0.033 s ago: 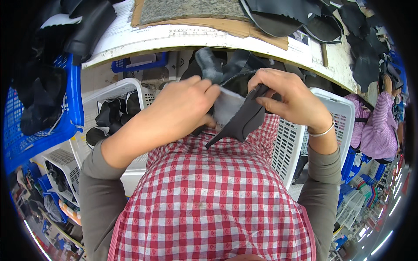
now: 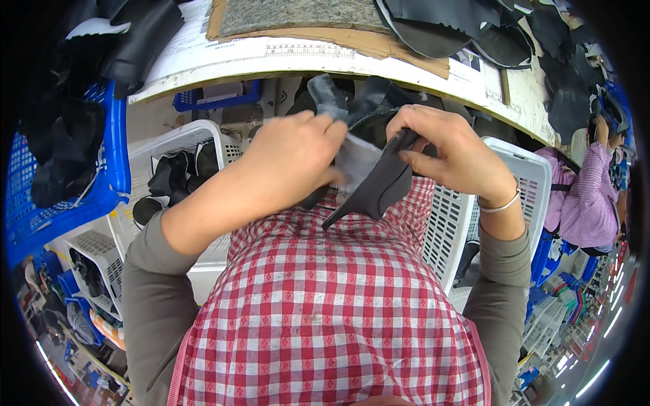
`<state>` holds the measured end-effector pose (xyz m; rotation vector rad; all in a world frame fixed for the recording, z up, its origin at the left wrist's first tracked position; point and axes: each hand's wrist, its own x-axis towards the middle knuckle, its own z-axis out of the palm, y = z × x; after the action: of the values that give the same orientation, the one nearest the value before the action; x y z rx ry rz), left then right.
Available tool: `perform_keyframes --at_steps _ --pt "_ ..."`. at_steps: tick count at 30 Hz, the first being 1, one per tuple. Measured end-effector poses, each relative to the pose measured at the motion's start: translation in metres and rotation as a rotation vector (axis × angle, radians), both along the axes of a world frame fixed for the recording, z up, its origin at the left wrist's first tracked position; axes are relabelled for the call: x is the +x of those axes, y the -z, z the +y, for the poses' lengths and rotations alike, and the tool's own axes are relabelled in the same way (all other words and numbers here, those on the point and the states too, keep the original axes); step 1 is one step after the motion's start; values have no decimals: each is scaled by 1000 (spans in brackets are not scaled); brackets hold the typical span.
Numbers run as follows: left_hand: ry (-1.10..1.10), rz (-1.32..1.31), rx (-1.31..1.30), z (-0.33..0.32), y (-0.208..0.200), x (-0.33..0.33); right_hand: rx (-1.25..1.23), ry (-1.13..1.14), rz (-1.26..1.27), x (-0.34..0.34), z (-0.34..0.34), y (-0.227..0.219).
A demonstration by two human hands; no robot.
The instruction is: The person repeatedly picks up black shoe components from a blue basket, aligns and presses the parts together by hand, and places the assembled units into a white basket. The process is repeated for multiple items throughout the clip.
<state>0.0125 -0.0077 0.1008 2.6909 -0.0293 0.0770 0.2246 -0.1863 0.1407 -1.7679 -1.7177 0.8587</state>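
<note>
Right hand (image 2: 450, 149): we see it pinching a black shoe upper (image 2: 382, 179) by its top edge, thumb on the near side, fingers bent over. Left hand (image 2: 291, 152): blurred, fingers curled in at the upper's pale grey lining (image 2: 355, 162); we can't tell if it grips or only touches. The upper hangs tilted just over the top part of the red-and-white checked apron (image 2: 325, 311), pointed end toward the wearer. Just past the left fingers, beyond the apron, we note a dark grey strip (image 2: 328, 95); can't tell if it's the same piece. Silvery bangle (image 2: 501, 205) on the right wrist, below a grey-green sleeve (image 2: 501, 271).

Left of the apron, we have a white plastic basket (image 2: 172, 139) with black shoe parts (image 2: 172, 176) inside; farther left, a blue crate (image 2: 118, 149) holding more black pieces (image 2: 64, 155). Right of the apron, another white basket (image 2: 447, 227), slotted wall.

Beyond the apron is the white surface (image 2: 379, 64). On it we mark a speckled stone slab (image 2: 298, 17) over brown cardboard (image 2: 406, 57), printed sheets (image 2: 179, 61), and black uppers (image 2: 433, 24) piled at the right. Under its edge, a small blue basket (image 2: 254, 95). Well right of the apron, a co-worker in a pink-purple checked shirt (image 2: 586, 196).
</note>
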Motion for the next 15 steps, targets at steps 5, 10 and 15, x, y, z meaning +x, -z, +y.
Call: perform_keyframes --at_steps 5,10,15 --pt "-199 -111 -67 -3 39 21 -74 124 -26 -8 -5 -2" --pt "-302 -167 -383 -20 51 12 -19 143 -57 -8 -15 4" --pt "-397 -237 -354 -34 51 11 -85 206 -59 -10 -13 7"
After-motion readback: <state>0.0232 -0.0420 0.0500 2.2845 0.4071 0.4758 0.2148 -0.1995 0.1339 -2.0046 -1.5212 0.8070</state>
